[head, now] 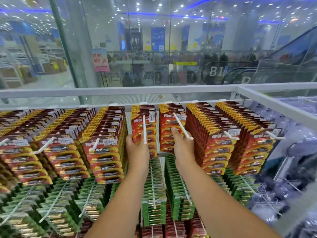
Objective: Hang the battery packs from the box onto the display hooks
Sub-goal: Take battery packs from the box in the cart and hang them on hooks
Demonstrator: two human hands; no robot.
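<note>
Most top-row white display hooks (230,135) are full of red-and-yellow carded battery packs (217,148); only the two middle hooks stay part-filled. Left hand (137,152) and right hand (183,148) each grasp those middle packs. No box shows.

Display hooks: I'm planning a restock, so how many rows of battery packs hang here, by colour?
Red: 2, the top row and the bottom row, which is only partly in view
Green: 1, the middle row
Total: 3 rows
</note>
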